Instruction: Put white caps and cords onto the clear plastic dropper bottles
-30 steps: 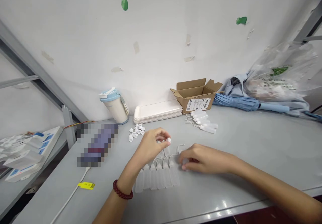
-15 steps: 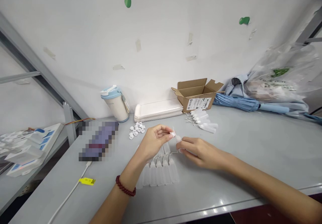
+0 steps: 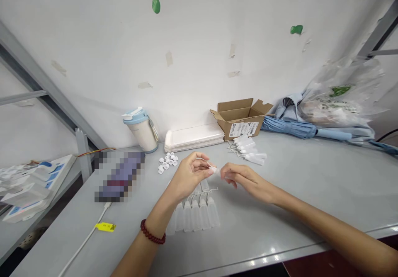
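Over the middle of the table, my left hand (image 3: 190, 176) pinches a small white cap (image 3: 213, 169) between thumb and fingertips. Facing it, my right hand (image 3: 245, 181) has its fingers curled round a small translucent squeeze bottle (image 3: 218, 171), most of which the fingers hide. The cap meets the bottle's neck end; whether it is seated I cannot tell. Below my left wrist lies a row of translucent bottles (image 3: 197, 217) with thin strings at their necks. Farther back and left is a cluster of loose white caps (image 3: 168, 161). Several capped bottles (image 3: 248, 148) lie before the cardboard box.
An open cardboard box (image 3: 244, 123) stands by the wall, beside a stack of white trays (image 3: 194, 138). Left of these are a tumbler (image 3: 142, 132) and a blurred-out phone (image 3: 122, 175) on a cable. A folded blue umbrella (image 3: 289, 127) and plastic bag (image 3: 338, 103) lie at back right.
My hands have come closer together, bringing the cap and the bottle's neck end into contact. The bottle shows less between my right fingers. The view has shifted slightly.
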Demonstrator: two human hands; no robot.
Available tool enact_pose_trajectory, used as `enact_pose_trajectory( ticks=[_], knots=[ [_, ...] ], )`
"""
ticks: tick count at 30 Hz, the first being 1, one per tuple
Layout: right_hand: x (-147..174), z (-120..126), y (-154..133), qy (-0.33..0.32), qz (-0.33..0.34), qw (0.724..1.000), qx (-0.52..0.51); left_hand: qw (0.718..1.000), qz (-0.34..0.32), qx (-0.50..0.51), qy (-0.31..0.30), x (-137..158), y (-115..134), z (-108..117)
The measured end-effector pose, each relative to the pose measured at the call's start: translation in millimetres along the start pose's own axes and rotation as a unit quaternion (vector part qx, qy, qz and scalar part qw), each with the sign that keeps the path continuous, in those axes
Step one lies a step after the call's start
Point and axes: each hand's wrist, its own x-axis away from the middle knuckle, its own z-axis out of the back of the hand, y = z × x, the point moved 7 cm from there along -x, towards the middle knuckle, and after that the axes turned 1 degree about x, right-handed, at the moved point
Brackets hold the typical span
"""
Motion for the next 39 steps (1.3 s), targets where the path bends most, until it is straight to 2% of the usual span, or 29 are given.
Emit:
enact_pose_trajectory(
  ticks=[3, 7, 14, 22, 32, 39],
  knots=[
    [-2.4, 1.8, 7.2, 0.026, -0.051, 0.991, -0.120, 1.000, -0.003, 0.009, 0.001, 0.5, 0.6, -1.1],
    [-4.7, -5.0, 11.7, 0.012, -0.074, 0.970, -0.233, 0.999, -0.017, 0.025, 0.015, -1.3, -1.3, -1.3],
    [-2.9, -6.9, 14.3, 0.011, -0.090, 0.967, -0.238, 0.999, -0.036, -0.004, 0.017, -0.8, -1.0, -4.1],
    [-4.0, -9.6, 25.3, 0.011, -0.133, 0.932, -0.336, 0.998, -0.053, 0.004, 0.019, 1.6, 2.1, -6.5],
    [-4.3, -9.7, 18.3, 0.007, -0.144, 0.926, -0.349, 0.999, -0.041, 0.006, 0.021, 0.7, 0.7, -6.9],
    [-2.7, -14.1, 26.7, 0.016, -0.186, 0.895, -0.405, 0.997, -0.069, 0.024, 0.025, 0.1, 3.5, -5.9]
  ],
)
